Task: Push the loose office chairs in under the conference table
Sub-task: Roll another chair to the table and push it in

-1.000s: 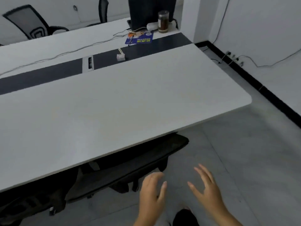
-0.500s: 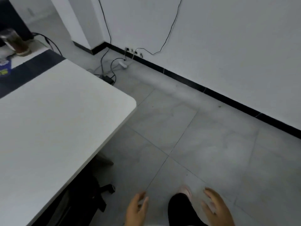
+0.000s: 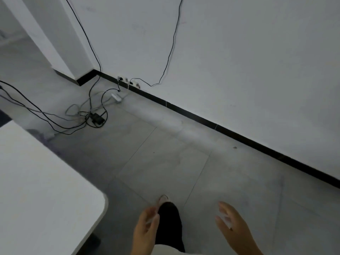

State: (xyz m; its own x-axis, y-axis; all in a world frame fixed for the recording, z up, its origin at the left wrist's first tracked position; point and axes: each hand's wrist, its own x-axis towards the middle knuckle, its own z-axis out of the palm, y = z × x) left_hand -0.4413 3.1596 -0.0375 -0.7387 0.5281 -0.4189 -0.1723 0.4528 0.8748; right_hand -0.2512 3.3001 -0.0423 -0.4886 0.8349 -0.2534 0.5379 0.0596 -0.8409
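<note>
Both grips are released, fingers loose, holding nothing: left grip (image 3: pixel 146 230), right grip (image 3: pixel 233 227). The white surface (image 3: pixel 46 190) lies left of the left grip; cables (image 3: pixel 81 115) sprawl on the floor far ahead.

Matt white tabletop (image 3: pixel 36 190), smooth floor tiles (image 3: pixel 165 162)

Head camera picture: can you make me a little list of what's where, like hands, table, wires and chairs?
left hand: low in the picture, fingers relaxed, holding nothing
right hand: low in the picture, fingers spread, holding nothing
table: white, rounded corner at lower left
chairs: none in view
wires: tangled on the floor near the wall sockets
power strip: white, on the floor by the wall
floor: grey tiles
leg: dark trouser, shoe tip ahead of it
</note>
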